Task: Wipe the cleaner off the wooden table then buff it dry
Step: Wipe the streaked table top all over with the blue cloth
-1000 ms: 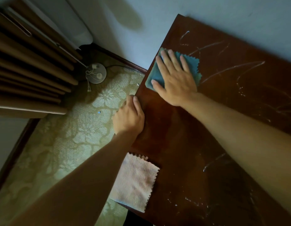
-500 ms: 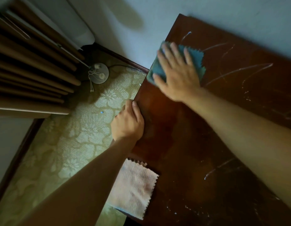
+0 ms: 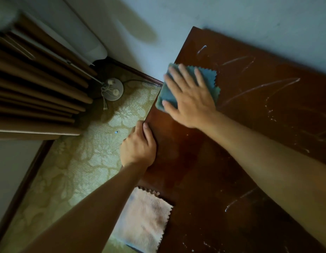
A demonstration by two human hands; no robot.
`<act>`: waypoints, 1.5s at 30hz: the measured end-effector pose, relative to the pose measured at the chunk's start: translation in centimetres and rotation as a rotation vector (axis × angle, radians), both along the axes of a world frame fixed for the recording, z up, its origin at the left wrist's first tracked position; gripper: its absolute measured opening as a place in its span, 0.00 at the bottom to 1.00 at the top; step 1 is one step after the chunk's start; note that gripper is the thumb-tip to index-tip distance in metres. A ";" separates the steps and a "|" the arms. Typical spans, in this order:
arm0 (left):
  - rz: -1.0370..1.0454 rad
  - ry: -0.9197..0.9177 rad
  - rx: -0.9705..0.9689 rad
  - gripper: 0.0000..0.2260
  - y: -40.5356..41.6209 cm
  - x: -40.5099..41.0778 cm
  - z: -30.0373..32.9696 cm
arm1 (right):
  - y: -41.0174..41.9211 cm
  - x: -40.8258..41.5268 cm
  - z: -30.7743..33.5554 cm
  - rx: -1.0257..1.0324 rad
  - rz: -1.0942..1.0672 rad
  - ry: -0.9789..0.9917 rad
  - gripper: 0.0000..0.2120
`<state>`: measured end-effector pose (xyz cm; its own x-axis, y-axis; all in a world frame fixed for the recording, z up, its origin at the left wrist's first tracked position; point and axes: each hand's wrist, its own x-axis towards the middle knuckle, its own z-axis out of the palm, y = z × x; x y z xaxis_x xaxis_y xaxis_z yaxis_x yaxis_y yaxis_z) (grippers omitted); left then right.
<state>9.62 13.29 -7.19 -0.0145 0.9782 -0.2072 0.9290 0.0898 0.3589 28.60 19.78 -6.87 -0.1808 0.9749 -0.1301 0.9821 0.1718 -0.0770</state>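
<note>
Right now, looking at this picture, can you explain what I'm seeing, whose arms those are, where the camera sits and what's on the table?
There is no machine here. The camera is worn on a person's head and looks forward and down, so the two bare arms reaching in are that person's own.

The right hand lies flat, fingers straight, pressing a blue cloth onto the wooden table near its far left corner. The left hand grips the table's left edge.

On the table, whitish streaks of cleaner show to the right of the blue cloth and further down. A pink cloth lies at the near left edge, partly hanging over it, touched by neither hand.

Beside the table you see a patterned floor, brown curtains and a small round thing with cords that I cannot identify.
</note>
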 end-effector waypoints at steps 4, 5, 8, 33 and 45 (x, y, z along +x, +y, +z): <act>-0.013 -0.003 0.009 0.13 -0.1 0.0 -0.2 | 5.5 2.4 0.2 -0.015 -0.131 -0.016 0.38; -0.014 -0.004 0.017 0.14 -0.1 -0.1 -0.3 | 5.6 2.3 0.2 -0.008 -0.142 -0.010 0.38; -0.006 -0.005 0.034 0.14 -0.1 -0.3 -0.4 | 3.0 0.4 0.2 0.017 -0.204 0.029 0.37; -0.072 0.122 0.083 0.31 1.7 6.6 -0.7 | 0.9 2.9 -0.1 0.006 -0.082 0.032 0.37; -0.071 0.128 0.075 0.33 1.6 6.7 -0.2 | 3.3 6.1 -0.1 0.009 -0.169 0.000 0.36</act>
